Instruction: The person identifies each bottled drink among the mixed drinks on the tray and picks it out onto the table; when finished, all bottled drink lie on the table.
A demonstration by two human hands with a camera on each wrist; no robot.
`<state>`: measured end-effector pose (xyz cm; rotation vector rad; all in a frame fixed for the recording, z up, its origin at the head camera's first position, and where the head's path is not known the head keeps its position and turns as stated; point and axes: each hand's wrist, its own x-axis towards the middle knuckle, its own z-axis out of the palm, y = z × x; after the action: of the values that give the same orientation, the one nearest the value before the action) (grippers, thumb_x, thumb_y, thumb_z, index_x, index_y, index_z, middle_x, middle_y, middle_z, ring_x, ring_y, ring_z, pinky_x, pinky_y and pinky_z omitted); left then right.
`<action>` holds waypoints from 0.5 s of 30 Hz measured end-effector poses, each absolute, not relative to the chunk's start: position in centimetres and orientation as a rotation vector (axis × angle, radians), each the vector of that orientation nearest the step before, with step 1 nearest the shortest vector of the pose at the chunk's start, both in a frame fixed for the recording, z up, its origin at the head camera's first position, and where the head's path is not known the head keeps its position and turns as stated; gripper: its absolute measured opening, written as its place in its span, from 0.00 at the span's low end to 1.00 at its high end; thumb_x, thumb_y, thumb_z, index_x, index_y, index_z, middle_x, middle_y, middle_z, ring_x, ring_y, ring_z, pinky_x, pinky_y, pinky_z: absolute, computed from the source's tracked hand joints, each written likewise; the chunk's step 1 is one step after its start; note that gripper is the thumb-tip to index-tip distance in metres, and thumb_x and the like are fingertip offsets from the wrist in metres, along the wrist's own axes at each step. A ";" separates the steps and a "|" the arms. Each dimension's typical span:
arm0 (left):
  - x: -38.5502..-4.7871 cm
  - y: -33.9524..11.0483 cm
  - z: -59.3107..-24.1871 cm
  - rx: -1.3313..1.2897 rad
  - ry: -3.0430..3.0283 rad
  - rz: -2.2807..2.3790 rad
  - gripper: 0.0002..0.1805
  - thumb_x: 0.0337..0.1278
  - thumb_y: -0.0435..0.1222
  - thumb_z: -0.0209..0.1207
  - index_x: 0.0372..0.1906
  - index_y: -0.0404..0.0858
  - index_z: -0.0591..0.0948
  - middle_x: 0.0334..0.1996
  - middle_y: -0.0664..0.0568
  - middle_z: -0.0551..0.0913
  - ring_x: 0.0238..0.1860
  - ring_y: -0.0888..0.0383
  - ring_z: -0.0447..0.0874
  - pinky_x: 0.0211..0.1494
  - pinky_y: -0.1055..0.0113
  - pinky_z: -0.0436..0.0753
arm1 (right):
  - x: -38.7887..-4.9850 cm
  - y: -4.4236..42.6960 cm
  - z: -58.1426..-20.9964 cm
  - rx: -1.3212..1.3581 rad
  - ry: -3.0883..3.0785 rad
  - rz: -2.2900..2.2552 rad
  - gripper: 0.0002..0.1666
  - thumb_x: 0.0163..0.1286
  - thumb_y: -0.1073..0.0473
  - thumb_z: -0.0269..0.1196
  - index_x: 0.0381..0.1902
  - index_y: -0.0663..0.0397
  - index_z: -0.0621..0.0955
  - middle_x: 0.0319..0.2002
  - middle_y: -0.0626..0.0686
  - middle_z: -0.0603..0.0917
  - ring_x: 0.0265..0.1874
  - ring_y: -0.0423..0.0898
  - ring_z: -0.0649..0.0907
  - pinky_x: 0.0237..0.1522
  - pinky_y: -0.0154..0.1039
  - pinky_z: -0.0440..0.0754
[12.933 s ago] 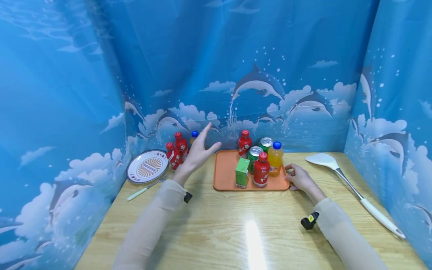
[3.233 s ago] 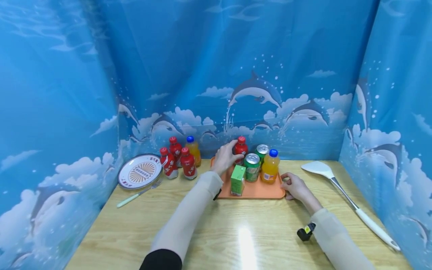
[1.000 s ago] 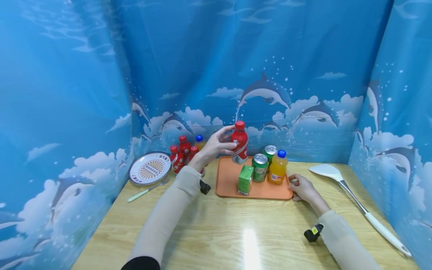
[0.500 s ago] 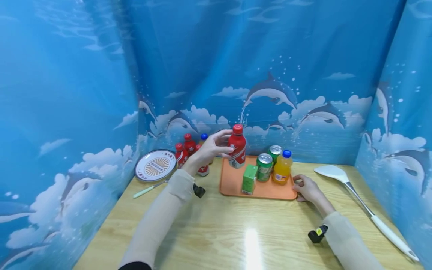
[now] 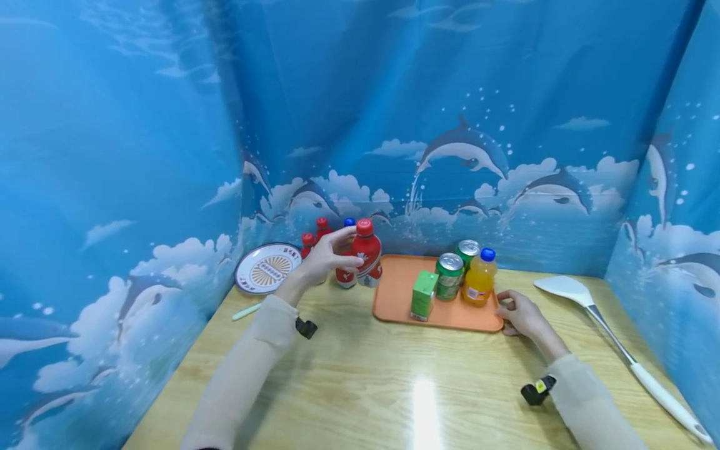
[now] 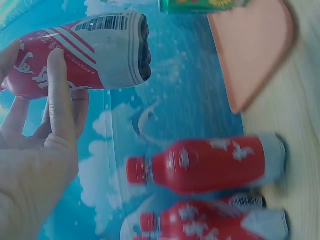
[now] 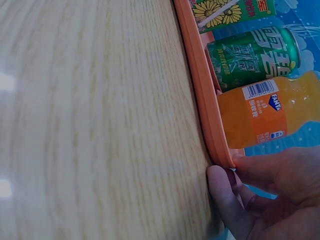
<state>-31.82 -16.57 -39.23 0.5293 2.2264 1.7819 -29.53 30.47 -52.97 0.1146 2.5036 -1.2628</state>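
Observation:
My left hand (image 5: 320, 257) grips a red-capped red drink bottle (image 5: 368, 253) around its side, raised above the table to the left of the orange tray (image 5: 396, 287). In the left wrist view the bottle's base (image 6: 125, 50) is well apart from the tabletop. Several more red bottles (image 6: 215, 165) stand beneath and beside that hand, partly hidden by it in the head view. My right hand (image 5: 525, 315) pinches the tray's near right corner between thumb and fingers. On the tray stand a green drink carton (image 5: 424, 295), two green cans (image 5: 449, 276) and an orange soda bottle (image 5: 479, 282) with a blue cap.
A patterned plate (image 5: 270, 269) lies at the back left, with a green-handled fork (image 5: 245, 312) partly hidden in front of it. Another blue cap (image 5: 349, 222) shows behind my left hand. A white spatula (image 5: 619, 344) lies along the right side. Dolphin-printed curtains (image 5: 450, 94) enclose the table.
The red bottle has come off the tray's back left in my left hand and moved left, now lower. Earlier, another red bottle left the tray for the left group. The right hand stays at the corner.

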 end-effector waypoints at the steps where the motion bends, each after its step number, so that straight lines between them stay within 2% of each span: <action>1: -31.7 -17.0 -39.3 0.515 2.266 1.761 0.43 0.61 0.34 0.69 0.81 0.46 0.66 0.76 0.42 0.74 0.75 0.40 0.74 0.60 0.52 0.90 | -29.5 30.5 -53.0 0.114 2.502 -1.267 0.29 0.81 0.66 0.55 0.74 0.70 0.63 0.46 0.65 0.79 0.34 0.45 0.85 0.34 0.42 0.93; 3: -31.3 -17.9 -39.3 0.495 2.312 1.744 0.42 0.61 0.33 0.69 0.80 0.45 0.67 0.74 0.40 0.76 0.74 0.41 0.75 0.61 0.57 0.89 | -29.5 30.6 -53.0 0.110 2.496 -1.275 0.29 0.81 0.66 0.55 0.74 0.70 0.63 0.46 0.65 0.79 0.34 0.44 0.85 0.35 0.42 0.93; 7: -30.8 -19.7 -39.8 0.471 2.348 1.740 0.38 0.62 0.33 0.70 0.77 0.45 0.70 0.71 0.40 0.77 0.73 0.42 0.76 0.61 0.59 0.89 | -29.5 30.7 -53.0 0.099 2.500 -1.270 0.29 0.81 0.65 0.55 0.74 0.71 0.62 0.46 0.65 0.80 0.34 0.44 0.85 0.34 0.42 0.93; 11: -30.5 -21.7 -40.9 0.401 2.427 1.682 0.38 0.62 0.37 0.71 0.75 0.48 0.70 0.74 0.44 0.73 0.78 0.39 0.70 0.69 0.48 0.85 | -29.5 30.6 -53.0 0.094 2.509 -1.253 0.29 0.81 0.65 0.54 0.74 0.72 0.62 0.46 0.66 0.80 0.34 0.45 0.85 0.34 0.42 0.92; 15: -30.1 -23.5 -42.0 0.315 2.482 1.630 0.38 0.61 0.38 0.73 0.75 0.51 0.70 0.76 0.46 0.70 0.82 0.37 0.61 0.77 0.39 0.75 | -29.6 30.6 -53.0 0.093 2.503 -1.250 0.29 0.82 0.65 0.54 0.74 0.71 0.62 0.46 0.65 0.80 0.35 0.45 0.85 0.34 0.41 0.92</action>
<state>-30.07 -23.51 -42.04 0.3145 2.4821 1.6304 -29.59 30.56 -52.95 0.0928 2.5031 -1.2496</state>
